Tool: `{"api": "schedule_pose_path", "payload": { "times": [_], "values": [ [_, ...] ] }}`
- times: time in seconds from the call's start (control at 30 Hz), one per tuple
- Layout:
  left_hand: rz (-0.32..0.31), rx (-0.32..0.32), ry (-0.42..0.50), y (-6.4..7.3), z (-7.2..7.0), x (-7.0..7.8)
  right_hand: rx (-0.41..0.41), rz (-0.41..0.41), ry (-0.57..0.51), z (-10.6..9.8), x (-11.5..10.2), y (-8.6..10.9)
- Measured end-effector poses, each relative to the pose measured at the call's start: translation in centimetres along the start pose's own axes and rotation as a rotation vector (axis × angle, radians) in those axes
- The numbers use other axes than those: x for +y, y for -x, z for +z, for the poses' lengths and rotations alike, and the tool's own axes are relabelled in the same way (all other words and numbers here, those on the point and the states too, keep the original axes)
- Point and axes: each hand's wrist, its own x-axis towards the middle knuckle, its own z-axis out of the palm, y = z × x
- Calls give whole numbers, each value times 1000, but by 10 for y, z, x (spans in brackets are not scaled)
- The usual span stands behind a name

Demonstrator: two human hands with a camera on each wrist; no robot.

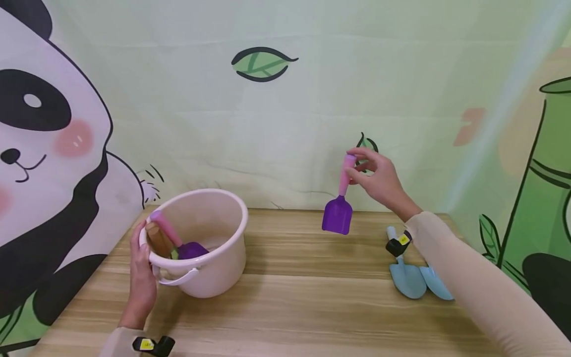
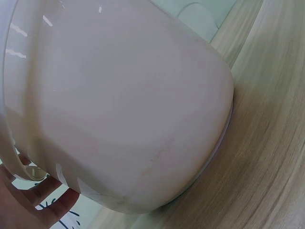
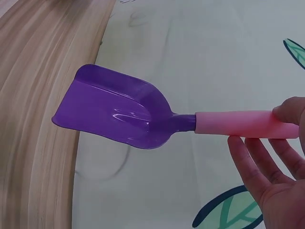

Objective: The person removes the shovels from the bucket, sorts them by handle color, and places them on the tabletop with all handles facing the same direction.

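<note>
My left hand (image 1: 142,272) holds a pale pink bucket (image 1: 218,277) at the left of its rim. The bucket tilts towards me, and its outer wall (image 2: 124,105) fills much of the left wrist view. Inside lie a toy shovel with a pink handle (image 1: 167,229) and purple blade, plus a brown-handled thing (image 1: 157,239) with a bit of green, partly hidden. My right hand (image 1: 376,178) pinches another toy shovel (image 3: 119,107) by its pink handle (image 3: 238,123), thumb on one side and fingertips on the other. In the head view its purple blade hangs downward above the table.
Two light blue shovels (image 1: 408,280) lie on the wooden table (image 1: 285,312) at the right, partly covered by my right sleeve and wrist camera. Behind the table's back edge hangs a pale green cloth (image 1: 285,148) printed with a panda and leaves.
</note>
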Motion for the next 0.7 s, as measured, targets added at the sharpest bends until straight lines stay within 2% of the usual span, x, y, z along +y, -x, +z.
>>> {"api": "schedule_pose_path", "payload": {
  "times": [0.37,0.57,0.7],
  "values": [
    [-16,-16,-23,1,1,1,-10,16,20,-11,14,8],
    [-13,-17,-24,0,0,1,-7,36,39,-14,44,5],
    [0,-4,12,0,1,1,-12,48,25,-18,59,5]
  ]
}}
